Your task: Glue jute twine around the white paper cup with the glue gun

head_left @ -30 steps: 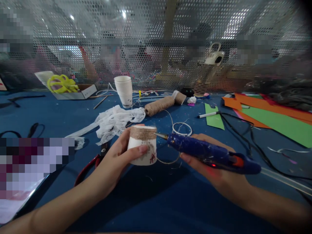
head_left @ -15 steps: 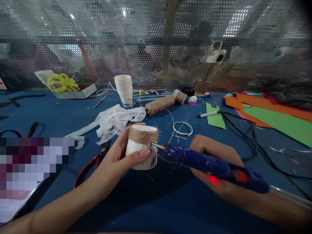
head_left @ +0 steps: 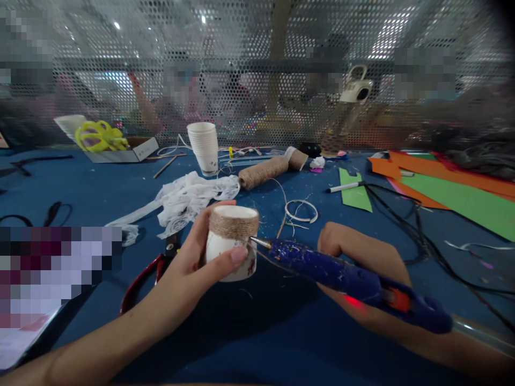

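A white paper cup (head_left: 225,249) is gripped by my left hand (head_left: 205,260), thumb across its front. Brown twine (head_left: 233,224) is wound in rows round the cup's upper part, below the rim. My right hand (head_left: 362,257) is closed round a blue hot glue gun (head_left: 325,265), with a clear glue stick (head_left: 478,335) out of its back end and a red light glowing beneath. The gun's metal nozzle (head_left: 260,242) points left, at the lower edge of the twine; whether it touches I cannot tell. A loose strand of twine runs from the cup under the gun.
Beyond the cup lie white lace ribbon (head_left: 185,195), a roll of twine (head_left: 263,172) and a stack of paper cups (head_left: 202,145). Red-handled scissors (head_left: 140,281) rest left of my forearm. At right are coloured sheets (head_left: 462,198) and a black cord (head_left: 438,252). Perforated metal (head_left: 249,43) stands behind.
The cup and my left hand have shifted slightly left. The glue gun's back end has dropped a little, and my right hand has moved slightly right.
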The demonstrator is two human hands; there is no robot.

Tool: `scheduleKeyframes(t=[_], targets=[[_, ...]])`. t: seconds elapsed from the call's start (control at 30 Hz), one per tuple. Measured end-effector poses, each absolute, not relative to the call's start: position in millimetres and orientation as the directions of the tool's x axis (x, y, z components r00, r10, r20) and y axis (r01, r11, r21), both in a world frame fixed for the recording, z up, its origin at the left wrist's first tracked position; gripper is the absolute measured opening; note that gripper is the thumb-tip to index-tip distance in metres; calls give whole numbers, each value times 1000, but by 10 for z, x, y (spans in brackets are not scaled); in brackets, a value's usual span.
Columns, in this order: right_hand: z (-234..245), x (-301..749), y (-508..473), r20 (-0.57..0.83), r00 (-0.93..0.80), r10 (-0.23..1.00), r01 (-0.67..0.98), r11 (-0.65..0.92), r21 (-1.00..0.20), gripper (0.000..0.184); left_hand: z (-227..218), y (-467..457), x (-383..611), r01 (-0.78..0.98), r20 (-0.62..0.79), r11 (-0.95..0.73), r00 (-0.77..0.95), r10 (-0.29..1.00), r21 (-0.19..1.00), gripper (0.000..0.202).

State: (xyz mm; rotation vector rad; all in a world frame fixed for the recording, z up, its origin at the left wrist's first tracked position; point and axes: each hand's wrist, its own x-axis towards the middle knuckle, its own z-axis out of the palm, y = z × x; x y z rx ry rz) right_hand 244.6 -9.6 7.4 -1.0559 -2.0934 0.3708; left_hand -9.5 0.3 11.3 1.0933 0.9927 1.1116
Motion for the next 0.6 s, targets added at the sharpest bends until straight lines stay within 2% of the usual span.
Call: scheduleKeyframes(t=[0.2, 0.6], targets=[[91, 2452, -112, 524, -409, 747, 603, 652, -459, 28, 95, -1, -91, -154, -41, 69, 176, 984, 986, 60], [67, 2463, -85, 522, -444, 729, 575, 678, -458, 29, 128, -19, -80, 27, 16, -20, 138, 990, 999, 60]])
